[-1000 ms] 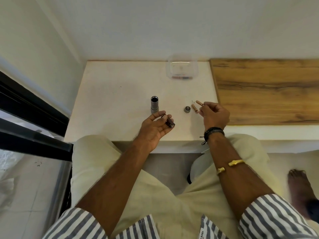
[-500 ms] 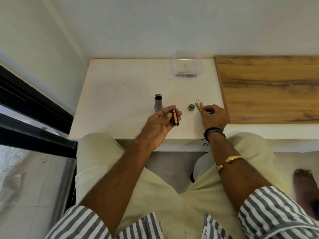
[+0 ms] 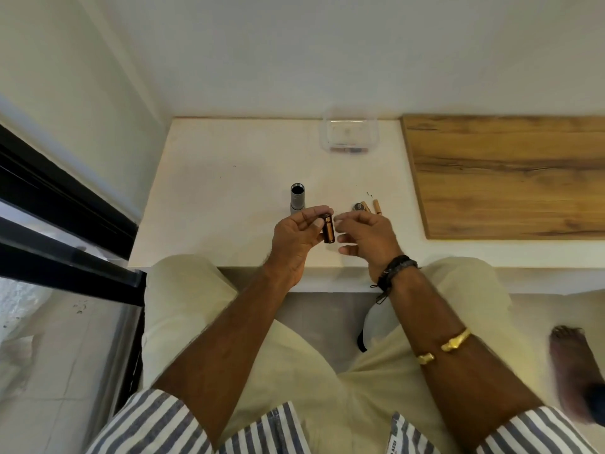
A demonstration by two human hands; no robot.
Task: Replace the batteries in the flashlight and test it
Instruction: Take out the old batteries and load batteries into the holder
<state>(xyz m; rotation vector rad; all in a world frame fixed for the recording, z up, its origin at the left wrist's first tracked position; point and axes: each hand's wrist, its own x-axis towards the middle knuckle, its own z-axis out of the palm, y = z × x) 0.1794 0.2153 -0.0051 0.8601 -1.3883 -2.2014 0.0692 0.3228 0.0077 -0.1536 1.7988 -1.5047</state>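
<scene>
Flashlight body (image 3: 298, 200) stands upright on the desk (image 3: 212, 191), about midway along and nearer the front edge, with its open end up. I judge it is parked that way so it stays put and is ready to be reloaded. Just above the front edge the left hand (image 3: 294, 240) grips a dark battery holder (image 3: 328, 229) between thumb and curled fingers. A copper-coloured cell shows in the slot that faces up, and the holder seems turned so the other hand can reach it.

The right hand (image 3: 366, 237) hovers beside it, fingers loosely spread and holding nothing. Its fingertips are close to the holder without clearly touching it. Beyond that hand two loose batteries (image 3: 376, 206) lie side by side on the desk next to the small round end cap (image 3: 357, 207) — all within easy reach. Whether those cells are spent or fresh cannot be told. A clear plastic box (image 3: 352, 136) sits at the back edge.
</scene>
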